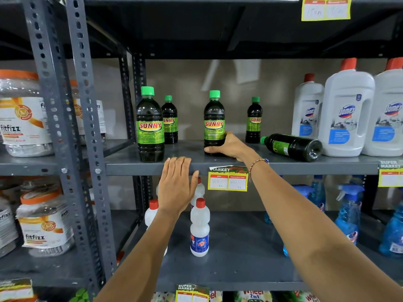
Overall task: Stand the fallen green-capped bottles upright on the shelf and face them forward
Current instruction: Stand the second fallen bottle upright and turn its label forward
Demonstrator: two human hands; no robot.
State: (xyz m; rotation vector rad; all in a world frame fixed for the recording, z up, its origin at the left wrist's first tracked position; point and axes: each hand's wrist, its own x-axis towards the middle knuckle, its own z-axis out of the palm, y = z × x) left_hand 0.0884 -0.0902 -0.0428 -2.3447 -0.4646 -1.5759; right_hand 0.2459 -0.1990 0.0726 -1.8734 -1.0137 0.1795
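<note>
Several dark bottles with green caps and green SUNNY labels stand on the grey shelf. My right hand grips the base of an upright one, its label facing me. Another upright bottle stands at the front left, with a smaller-looking one behind it. A further upright bottle stands at the back right. One bottle lies on its side, cap pointing left, base toward the white jugs. My left hand rests flat on the shelf's front edge, holding nothing.
White Domex jugs with red caps crowd the shelf's right end, touching the fallen bottle's base. A price tag hangs on the shelf edge. Below stand white bottles and blue spray bottles. Perforated steel uprights and fitfizz jars are on the left.
</note>
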